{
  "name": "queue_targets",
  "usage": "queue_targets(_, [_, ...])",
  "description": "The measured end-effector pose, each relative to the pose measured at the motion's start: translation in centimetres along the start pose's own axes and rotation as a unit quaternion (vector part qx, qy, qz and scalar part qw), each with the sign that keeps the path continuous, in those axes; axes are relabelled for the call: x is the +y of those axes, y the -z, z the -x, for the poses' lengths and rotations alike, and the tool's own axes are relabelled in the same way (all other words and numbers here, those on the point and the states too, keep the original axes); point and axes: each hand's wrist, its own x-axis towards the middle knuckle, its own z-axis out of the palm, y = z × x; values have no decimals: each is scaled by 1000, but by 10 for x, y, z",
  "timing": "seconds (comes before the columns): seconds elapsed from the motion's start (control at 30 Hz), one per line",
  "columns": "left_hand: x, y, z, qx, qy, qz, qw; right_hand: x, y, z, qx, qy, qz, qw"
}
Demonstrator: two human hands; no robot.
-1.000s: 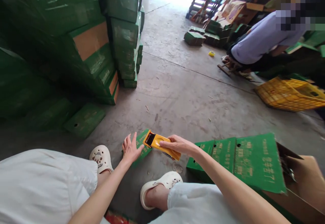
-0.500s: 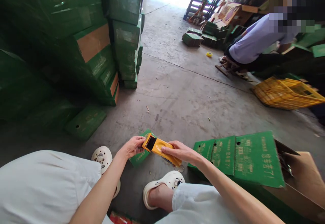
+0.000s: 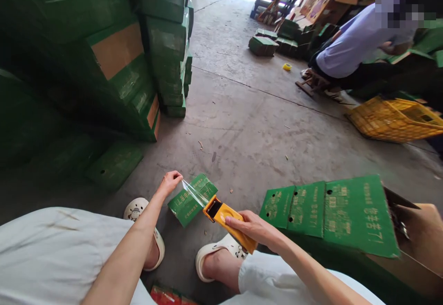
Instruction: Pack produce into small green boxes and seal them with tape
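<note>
My right hand (image 3: 252,227) is wrapped round a yellow tape dispenser (image 3: 229,222) with a dark opening at its front. A strip of clear tape (image 3: 194,192) stretches taut from the dispenser to my left hand (image 3: 170,181), whose fingertips pinch its free end. Below the tape, between my feet, lies a green cardboard box (image 3: 192,199) with pale printing. The tape crosses over this box in the view; whether it touches the box I cannot tell.
Several green cartons (image 3: 330,215) stand in a row at right, the nearest with an open flap. Stacked green boxes (image 3: 164,46) rise at left. A yellow crate (image 3: 398,119) sits further right, near a seated person (image 3: 360,42). A yellow tape roll (image 3: 287,67) lies on the floor.
My left hand has moved up and left from the dispenser, drawing out a length of tape. My right hand and the dispenser have shifted slightly down and right, exposing more of the green box.
</note>
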Motion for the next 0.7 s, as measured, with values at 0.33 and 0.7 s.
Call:
queue_targets(0.33, [-26, -19, -9, 13, -14, -74, 997, 20, -30, -28, -49, -57, -117, 990])
queue_targets(0.7, [-34, -24, -24, 2, -30, -108, 994, 22, -35, -43, -52, -82, -140, 985])
